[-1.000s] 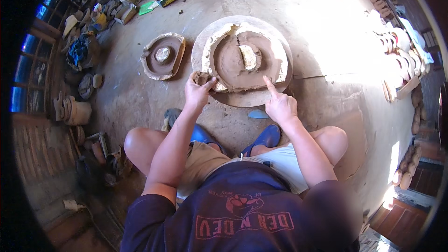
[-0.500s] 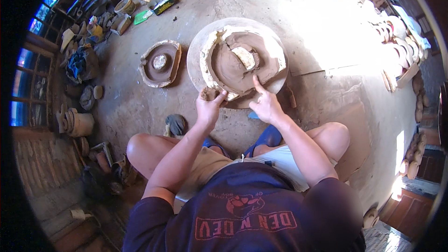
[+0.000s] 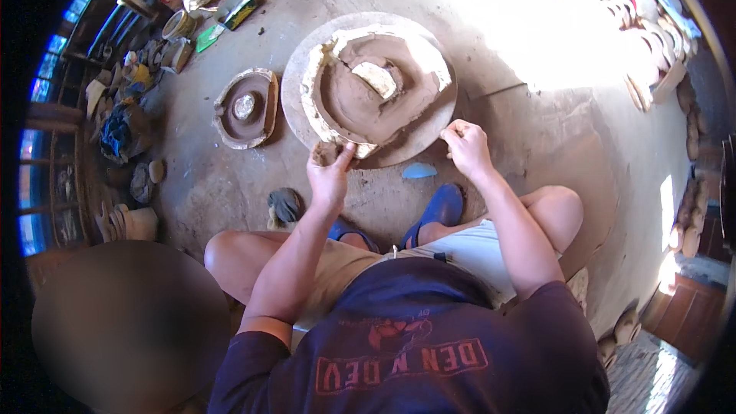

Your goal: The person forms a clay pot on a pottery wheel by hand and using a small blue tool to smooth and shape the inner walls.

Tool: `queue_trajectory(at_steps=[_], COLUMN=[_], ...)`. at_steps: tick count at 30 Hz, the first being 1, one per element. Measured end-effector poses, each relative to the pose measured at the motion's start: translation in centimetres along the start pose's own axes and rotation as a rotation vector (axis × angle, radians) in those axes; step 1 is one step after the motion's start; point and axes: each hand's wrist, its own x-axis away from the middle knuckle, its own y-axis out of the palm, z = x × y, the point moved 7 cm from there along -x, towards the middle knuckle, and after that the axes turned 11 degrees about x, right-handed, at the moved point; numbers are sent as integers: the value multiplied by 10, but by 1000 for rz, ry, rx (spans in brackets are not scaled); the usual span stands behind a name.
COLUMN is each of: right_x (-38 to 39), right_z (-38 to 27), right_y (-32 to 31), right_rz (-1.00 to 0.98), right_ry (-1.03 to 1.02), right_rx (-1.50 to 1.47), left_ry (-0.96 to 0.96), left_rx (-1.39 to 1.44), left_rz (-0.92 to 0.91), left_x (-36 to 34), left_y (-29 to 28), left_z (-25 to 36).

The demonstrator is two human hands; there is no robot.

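A large round plaster mould (image 3: 311,86) lined with brown clay (image 3: 343,111) rests on a round turntable (image 3: 295,111). A pale block (image 3: 374,79) stands in its middle with clay around it. My left hand (image 3: 328,180) is closed on a small lump of clay (image 3: 325,154), its thumb at the mould's near rim. Near the turntable's right front edge is my right hand (image 3: 469,150), its fingers pinched together. Whatever they may hold is too small to make out.
A smaller clay-lined mould (image 3: 270,111) lies to the left. Between my feet and the turntable is a blue flat piece (image 3: 419,171); a dark cloth bundle (image 3: 286,205) sits near my left knee. Buckets and bags line the far left, curved clay pieces (image 3: 640,50) the right.
My right hand has left the clay inside the mould and moved right, its fingers now drawn together. The left stays at the near rim with its lump. The whole view has shifted slightly.
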Motion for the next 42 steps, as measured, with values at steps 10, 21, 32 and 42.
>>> queue_trajectory(at_steps=[10, 21, 32, 42], right_x=[-6, -27, -126, -27], right_z=[135, 194, 8, -322], right_y=[191, 193, -60, 146], right_rz=[-582, -410, 115, -268], right_ry=[-199, -255, -98, -867], right_rx=[891, 860, -291, 551], left_ry=[-38, 127, 15, -631], left_rx=[-106, -81, 432, 542], left_rz=[71, 152, 242, -151], left_x=[-21, -52, -52, 42], left_y=[-27, -50, -71, 21], left_z=[15, 43, 20, -66])
